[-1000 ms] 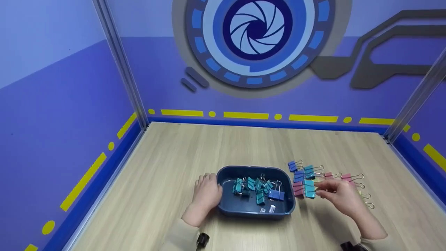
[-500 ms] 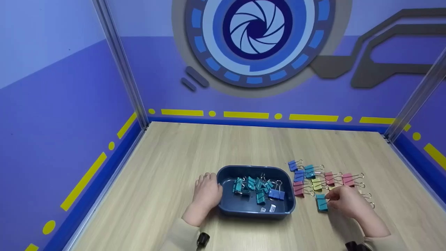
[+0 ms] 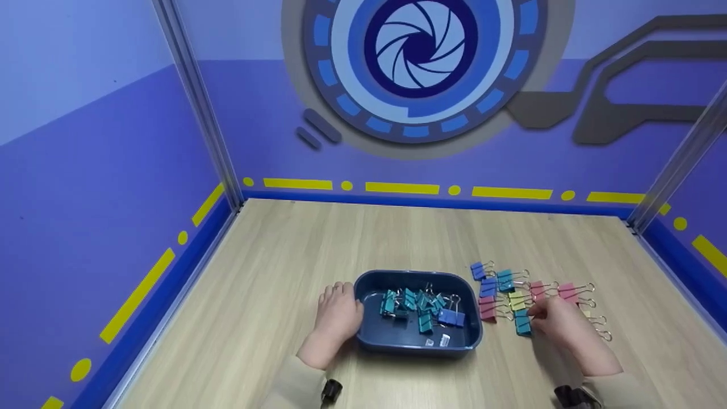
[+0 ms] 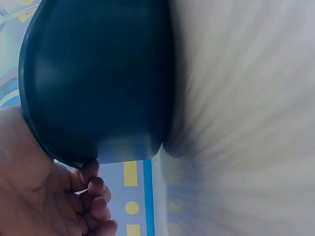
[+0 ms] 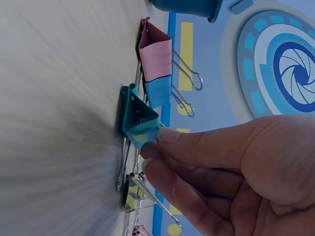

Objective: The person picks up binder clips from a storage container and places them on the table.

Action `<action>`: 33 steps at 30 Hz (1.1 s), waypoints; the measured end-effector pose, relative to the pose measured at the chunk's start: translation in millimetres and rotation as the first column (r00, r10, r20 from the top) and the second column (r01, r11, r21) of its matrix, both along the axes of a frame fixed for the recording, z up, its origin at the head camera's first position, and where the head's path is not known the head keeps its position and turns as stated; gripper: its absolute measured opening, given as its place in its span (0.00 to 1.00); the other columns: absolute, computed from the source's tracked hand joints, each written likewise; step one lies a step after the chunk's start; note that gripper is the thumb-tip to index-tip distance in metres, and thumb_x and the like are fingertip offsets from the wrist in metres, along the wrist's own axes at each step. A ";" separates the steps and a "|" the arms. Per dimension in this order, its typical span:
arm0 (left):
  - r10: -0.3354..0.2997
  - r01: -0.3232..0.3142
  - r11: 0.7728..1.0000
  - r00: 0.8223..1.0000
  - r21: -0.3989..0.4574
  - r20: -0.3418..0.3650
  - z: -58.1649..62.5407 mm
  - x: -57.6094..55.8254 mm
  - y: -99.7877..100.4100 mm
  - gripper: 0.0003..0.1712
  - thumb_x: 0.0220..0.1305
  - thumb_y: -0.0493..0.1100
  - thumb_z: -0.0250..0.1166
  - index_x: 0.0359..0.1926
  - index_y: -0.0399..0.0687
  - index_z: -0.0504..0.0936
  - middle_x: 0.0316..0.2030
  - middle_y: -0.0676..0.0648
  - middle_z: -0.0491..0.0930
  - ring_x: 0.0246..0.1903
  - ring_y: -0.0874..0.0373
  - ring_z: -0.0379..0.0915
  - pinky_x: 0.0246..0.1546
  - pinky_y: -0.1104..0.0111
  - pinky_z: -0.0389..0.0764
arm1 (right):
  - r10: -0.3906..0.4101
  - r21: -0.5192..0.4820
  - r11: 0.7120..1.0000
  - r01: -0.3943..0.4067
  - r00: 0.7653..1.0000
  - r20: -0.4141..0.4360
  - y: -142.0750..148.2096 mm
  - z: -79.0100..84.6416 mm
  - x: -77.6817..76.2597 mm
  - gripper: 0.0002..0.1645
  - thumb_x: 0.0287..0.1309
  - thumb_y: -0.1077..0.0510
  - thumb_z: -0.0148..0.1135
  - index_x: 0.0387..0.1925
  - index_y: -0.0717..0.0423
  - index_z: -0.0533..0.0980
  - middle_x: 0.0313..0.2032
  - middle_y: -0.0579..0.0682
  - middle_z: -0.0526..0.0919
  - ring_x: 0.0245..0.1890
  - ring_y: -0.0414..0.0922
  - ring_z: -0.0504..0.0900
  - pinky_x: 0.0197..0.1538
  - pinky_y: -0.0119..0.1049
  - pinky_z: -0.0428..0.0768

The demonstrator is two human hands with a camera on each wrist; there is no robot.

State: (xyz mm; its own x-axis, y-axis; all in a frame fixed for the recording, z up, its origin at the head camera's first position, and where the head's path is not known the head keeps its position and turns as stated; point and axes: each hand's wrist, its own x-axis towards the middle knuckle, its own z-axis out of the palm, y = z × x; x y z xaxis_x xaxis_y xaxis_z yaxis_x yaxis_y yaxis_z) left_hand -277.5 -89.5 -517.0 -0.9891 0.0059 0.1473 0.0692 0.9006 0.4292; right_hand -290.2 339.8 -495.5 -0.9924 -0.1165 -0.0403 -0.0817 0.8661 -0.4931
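A dark blue plastic tray holds several teal binder clips and a blue binder clip. My left hand is at the tray's left end. In the left wrist view its thumb passes behind the rim and a curled fingertip touches the outside. Right of the tray, my right hand pinches a teal binder clip between thumb and forefinger. This clip lies low at the table, just in front of a yellow binder clip. A pink binder clip lies to its left.
Rows of binder clips lie right of the tray: blue ones, another teal one and pink ones. Some are partly hidden by my right hand. The wooden tabletop is bounded by blue-purple panels.
The teal clip in my right hand has come away from the pink clip, down towards the front right, then slightly back up below the yellow clip. My left hand and the tray stay put.
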 end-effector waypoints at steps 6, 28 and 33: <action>-0.016 0.016 1.000 0.998 -0.004 -0.061 -1.9 1.2 -0.8 0.18 0.67 0.41 0.60 0.52 0.32 0.78 0.46 0.36 0.79 0.48 0.41 0.72 0.51 0.50 0.72 | 0.022 0.015 1.000 -0.021 0.997 -0.071 -0.7 -3.3 -1.4 0.08 0.50 0.73 0.68 0.35 0.65 0.84 0.34 0.57 0.87 0.37 0.51 0.84 0.43 0.49 0.81; -0.009 0.009 1.000 0.999 0.002 -0.037 -1.5 0.1 -0.4 0.19 0.67 0.42 0.61 0.53 0.32 0.78 0.47 0.36 0.79 0.49 0.41 0.72 0.51 0.50 0.72 | -0.004 0.047 0.999 0.007 0.999 -0.045 -3.0 5.6 -0.5 0.17 0.53 0.67 0.69 0.46 0.68 0.82 0.44 0.67 0.86 0.47 0.65 0.84 0.53 0.62 0.78; -0.014 0.013 1.000 0.999 -0.002 -0.039 -0.7 0.5 -0.6 0.19 0.68 0.42 0.61 0.53 0.32 0.78 0.47 0.36 0.79 0.49 0.41 0.72 0.51 0.50 0.72 | -0.002 0.052 0.999 0.009 0.991 -0.131 -10.4 16.1 5.9 0.19 0.55 0.65 0.71 0.49 0.68 0.82 0.50 0.68 0.85 0.53 0.69 0.82 0.54 0.64 0.77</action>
